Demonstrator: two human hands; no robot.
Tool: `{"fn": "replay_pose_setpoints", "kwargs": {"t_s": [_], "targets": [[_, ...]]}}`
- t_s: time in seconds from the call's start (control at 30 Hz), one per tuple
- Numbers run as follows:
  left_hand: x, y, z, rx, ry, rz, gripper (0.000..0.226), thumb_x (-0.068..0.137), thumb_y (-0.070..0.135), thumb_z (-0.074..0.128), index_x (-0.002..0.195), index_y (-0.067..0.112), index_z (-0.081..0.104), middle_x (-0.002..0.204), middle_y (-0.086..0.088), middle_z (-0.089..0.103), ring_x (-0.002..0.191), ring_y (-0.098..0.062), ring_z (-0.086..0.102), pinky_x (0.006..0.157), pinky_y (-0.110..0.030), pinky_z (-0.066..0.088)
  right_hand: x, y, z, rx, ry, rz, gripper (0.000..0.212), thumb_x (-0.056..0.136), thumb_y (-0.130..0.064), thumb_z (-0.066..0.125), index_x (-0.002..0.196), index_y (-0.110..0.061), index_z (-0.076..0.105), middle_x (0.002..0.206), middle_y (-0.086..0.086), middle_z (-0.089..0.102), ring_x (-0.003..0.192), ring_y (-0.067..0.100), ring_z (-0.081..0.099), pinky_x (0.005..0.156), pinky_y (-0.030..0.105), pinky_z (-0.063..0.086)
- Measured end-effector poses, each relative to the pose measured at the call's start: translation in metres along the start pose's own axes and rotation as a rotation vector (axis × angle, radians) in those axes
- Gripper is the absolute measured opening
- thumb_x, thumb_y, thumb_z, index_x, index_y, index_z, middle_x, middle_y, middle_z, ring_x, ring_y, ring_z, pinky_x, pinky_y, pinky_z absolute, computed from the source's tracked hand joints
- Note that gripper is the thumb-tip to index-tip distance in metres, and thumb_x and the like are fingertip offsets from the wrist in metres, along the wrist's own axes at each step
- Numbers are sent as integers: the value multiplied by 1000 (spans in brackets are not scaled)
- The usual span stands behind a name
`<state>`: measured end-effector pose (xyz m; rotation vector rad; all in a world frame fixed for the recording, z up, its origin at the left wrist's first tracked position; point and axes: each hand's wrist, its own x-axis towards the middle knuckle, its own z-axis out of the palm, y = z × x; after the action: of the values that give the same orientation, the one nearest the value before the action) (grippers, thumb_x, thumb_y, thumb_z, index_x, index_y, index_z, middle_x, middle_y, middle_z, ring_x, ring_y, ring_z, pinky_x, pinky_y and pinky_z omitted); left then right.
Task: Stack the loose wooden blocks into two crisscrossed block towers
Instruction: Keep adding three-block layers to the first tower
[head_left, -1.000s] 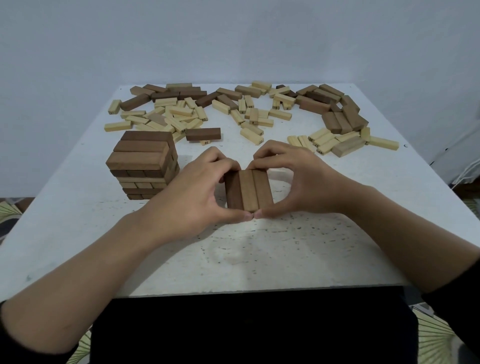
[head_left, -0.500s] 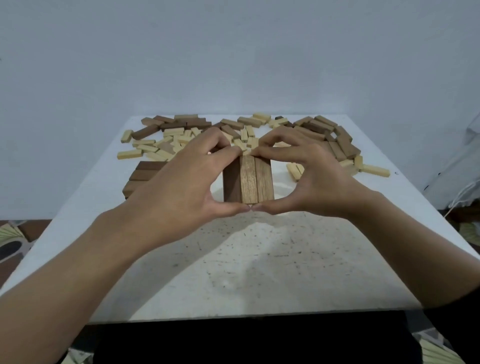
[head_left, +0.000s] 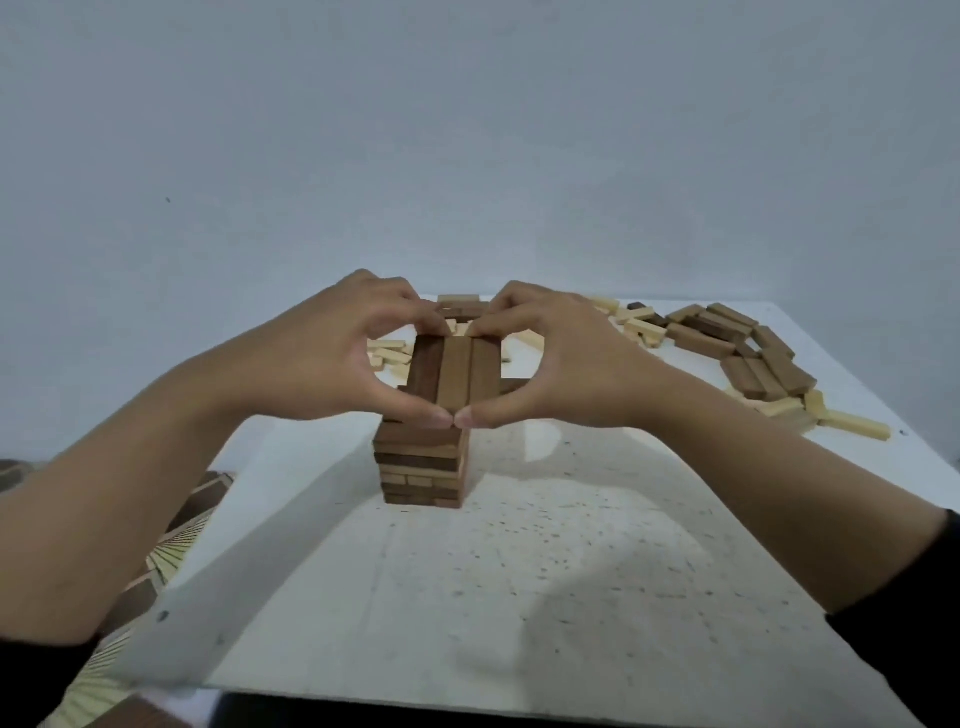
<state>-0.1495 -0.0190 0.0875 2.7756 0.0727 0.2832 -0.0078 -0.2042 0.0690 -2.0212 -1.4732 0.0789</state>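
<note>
Left hand (head_left: 322, 358) and right hand (head_left: 561, 364) are curled around three blocks (head_left: 452, 376) pressed side by side, held just over the tower (head_left: 423, 467) on the desk (head_left: 571, 571); loose blocks (head_left: 727, 343) are scattered behind.

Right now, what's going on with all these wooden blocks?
A person is building a crisscrossed block tower on a white table. The left hand and right hand together pinch a row of three brown blocks, held over the tower's top; whether it already rests there is unclear. Many loose blocks lie scattered at the table's far side and right.
</note>
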Motion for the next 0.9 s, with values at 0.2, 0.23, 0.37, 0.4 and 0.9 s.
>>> {"fn": "replay_pose_setpoints", "kwargs": {"t_s": [0.2,0.23,0.37,0.4,0.9], "targets": [[0,-27,-4,-63,-127,-92,68,55,71,82,115,47,64,111,40,50,119,11,40,98,-22,35,17,-3,18,-8,-87,116,66,54,-69,86,110,-37,73,109,-21,58,108,-2,52,92,28,44],[0,-30,-2,-64,-141,-94,68,54,71,81,115,46,64,108,43,47,117,14,39,96,-19,33,17,-4,20,-19,-106,122,65,55,-68,86,110,-36,73,108,-21,58,106,-5,50,90,25,42],[0,-40,5,-81,-160,-92,66,55,67,80,116,47,63,106,40,48,113,15,41,90,-14,35,15,-7,23,1,-151,120,56,61,-59,88,107,-28,75,107,-21,57,106,-15,43,82,12,36],[0,-42,6,-90,-160,-93,65,55,66,81,115,47,63,106,38,49,112,15,42,88,-13,34,16,-8,24,5,-153,121,56,61,-58,88,107,-27,75,107,-21,58,106,-14,44,83,12,37],[-2,-52,15,-168,-150,-89,57,55,60,86,106,49,63,108,29,56,112,10,47,89,-16,38,12,-15,30,-110,-176,183,62,60,-68,82,110,-33,74,110,-16,57,105,4,49,98,35,38]]}}
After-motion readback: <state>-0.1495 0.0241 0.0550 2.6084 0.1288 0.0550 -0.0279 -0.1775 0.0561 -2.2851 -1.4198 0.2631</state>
